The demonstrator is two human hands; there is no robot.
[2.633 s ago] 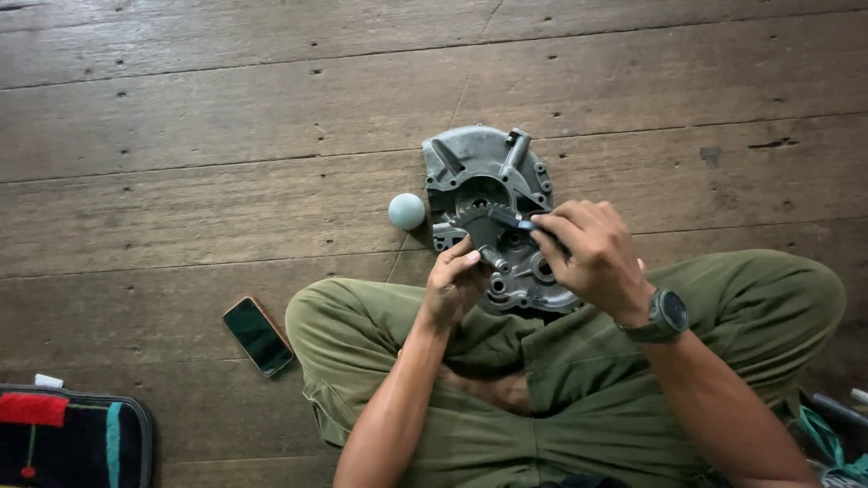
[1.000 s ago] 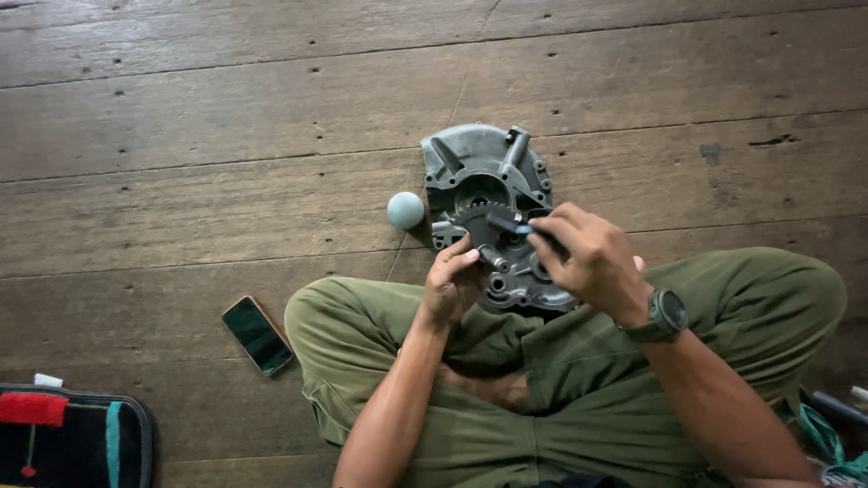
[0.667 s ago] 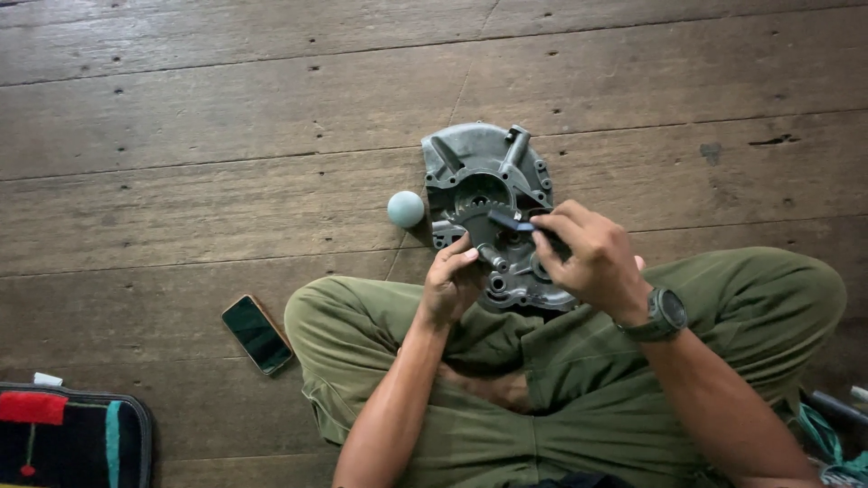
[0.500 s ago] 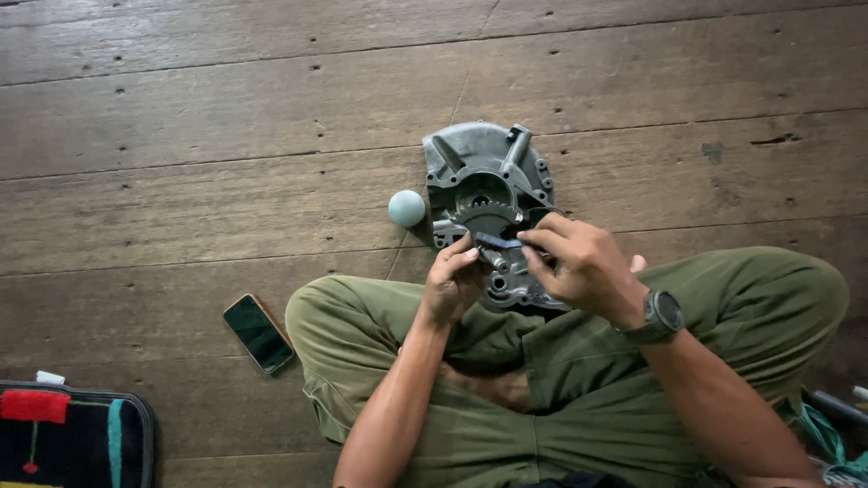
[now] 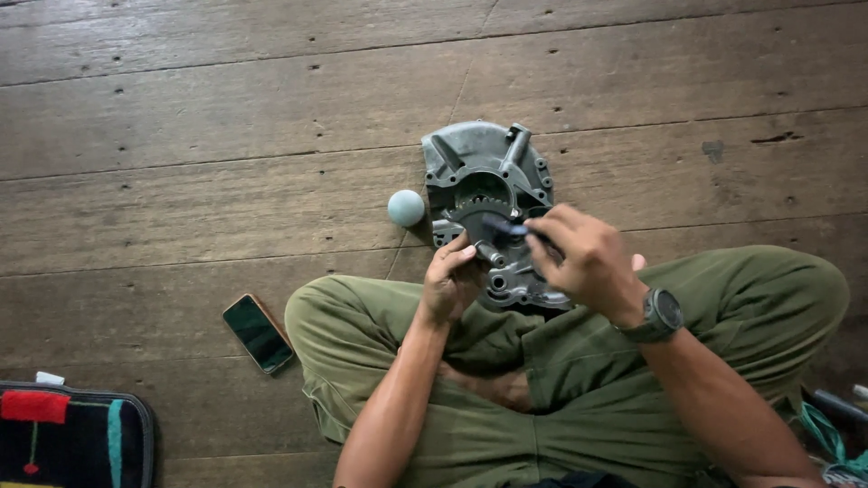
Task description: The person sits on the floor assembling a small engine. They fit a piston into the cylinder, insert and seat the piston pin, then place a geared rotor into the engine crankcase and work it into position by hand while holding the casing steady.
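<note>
A grey cast-metal engine cover with a gear in its middle lies on the wooden floor against my crossed legs. My left hand grips its near left edge, thumb beside a small shaft. My right hand is closed around a small dark tool whose tip points left over the cover's centre. A watch sits on my right wrist.
A pale blue-green ball rests on the floor left of the cover. A phone lies face up by my left knee. A black bag with red and teal trim is at the bottom left. Cables and tools show at the bottom right edge.
My right hand has shifted slightly down and left with the tool, its tip now over the cover's middle. The left hand and the cover have stayed put.
</note>
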